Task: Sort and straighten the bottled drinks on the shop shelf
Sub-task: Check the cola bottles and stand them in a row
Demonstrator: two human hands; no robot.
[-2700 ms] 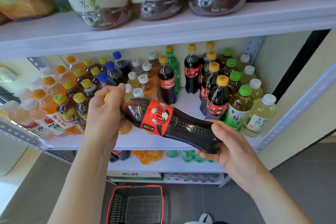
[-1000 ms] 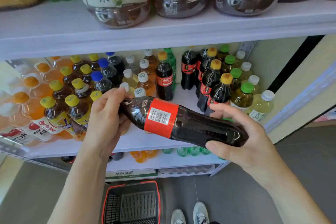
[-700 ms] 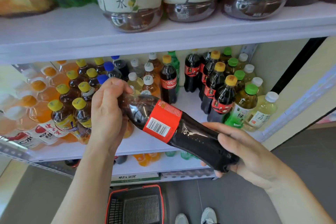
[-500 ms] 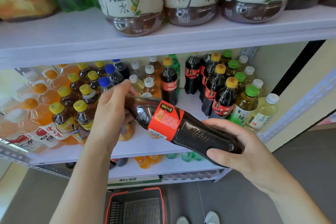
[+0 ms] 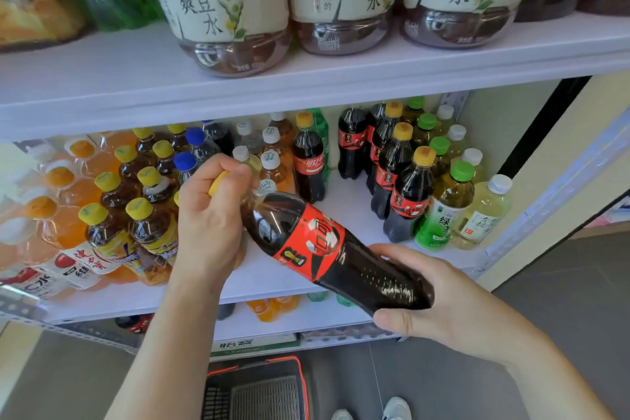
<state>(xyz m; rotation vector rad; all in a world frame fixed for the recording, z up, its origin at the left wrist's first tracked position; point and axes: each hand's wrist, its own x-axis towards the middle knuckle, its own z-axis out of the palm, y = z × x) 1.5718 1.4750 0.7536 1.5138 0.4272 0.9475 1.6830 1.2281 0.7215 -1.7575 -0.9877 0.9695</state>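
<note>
- At the person's feet a red-rimmed basket (image 5: pixel 255 385) sits on the grey floor, just in front of the shelving. Two pale shoes (image 5: pixel 395 407) are beside it.
- The right hand (image 5: pixel 446 310) cups the base of a cola bottle (image 5: pixel 341 256), fingers and thumb curled round its dark lower end.
- The left hand (image 5: pixel 211 218) is closed over the bottle's neck. A yellow cap (image 5: pixel 218 181) peeks out between the fingers, but most of it is hidden, so I cannot tell how they sit on it.
- The bottle hangs slanted in the air, cap end up to the left and base down to the right. It is out over the front edge of the middle shelf (image 5: pixel 266 283) and not resting on it. Its red label faces up.
- Behind the bottle a bare white strip runs from that front edge back toward the wall. It seems to be the only open room on this level.
- Right of the strip a file of yellow-capped colas (image 5: pixel 409 194) stands upright, front to back. Green-capped tea bottles (image 5: pixel 443 211) and white-capped pale bottles (image 5: pixel 484 211) are packed toward the right edge.
- Left of the strip a lone cola (image 5: pixel 308 160) stands farther back among white-capped bottles.
- Brown tea bottles (image 5: pixel 150 225) and orange drinks (image 5: pixel 58 215) crowd the left side up to the front edge.
- Above, the upper shelf (image 5: pixel 341 85) carries big cream-labelled bottles (image 5: pixel 228 3), their bases near its front edge.
</note>
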